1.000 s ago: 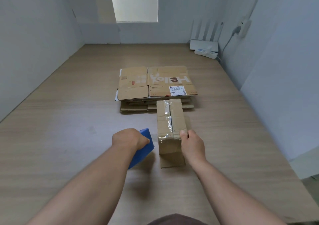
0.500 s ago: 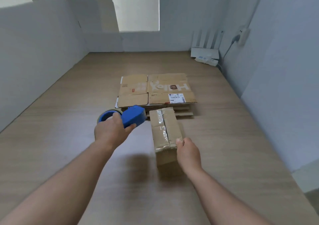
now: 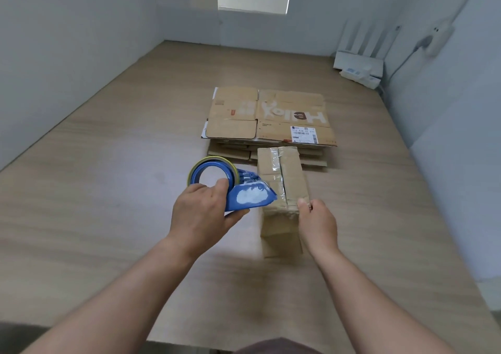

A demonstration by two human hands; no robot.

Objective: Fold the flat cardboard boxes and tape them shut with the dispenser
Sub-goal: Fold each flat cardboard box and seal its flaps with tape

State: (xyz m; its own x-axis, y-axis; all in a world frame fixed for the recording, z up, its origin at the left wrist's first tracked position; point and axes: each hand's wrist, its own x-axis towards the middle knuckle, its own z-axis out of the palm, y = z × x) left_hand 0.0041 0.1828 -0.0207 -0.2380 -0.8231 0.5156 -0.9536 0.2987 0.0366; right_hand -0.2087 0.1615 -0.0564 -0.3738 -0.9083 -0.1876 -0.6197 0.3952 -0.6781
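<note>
Left hand (image 3: 202, 214) gripping a blue tape dispenser (image 3: 230, 188) held just left of a folded cardboard box (image 3: 282, 191) standing on the wooden worktop (image 3: 108, 191), right hand (image 3: 318, 222) pinching the box's near top edge, taped seam along its top, stack of flat cardboard boxes (image 3: 268, 120) just behind it

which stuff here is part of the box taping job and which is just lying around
Job: blue tape dispenser in left hand; folded box held by right hand; stack of flat boxes.
Lying about: white router; wall power strip.
</note>
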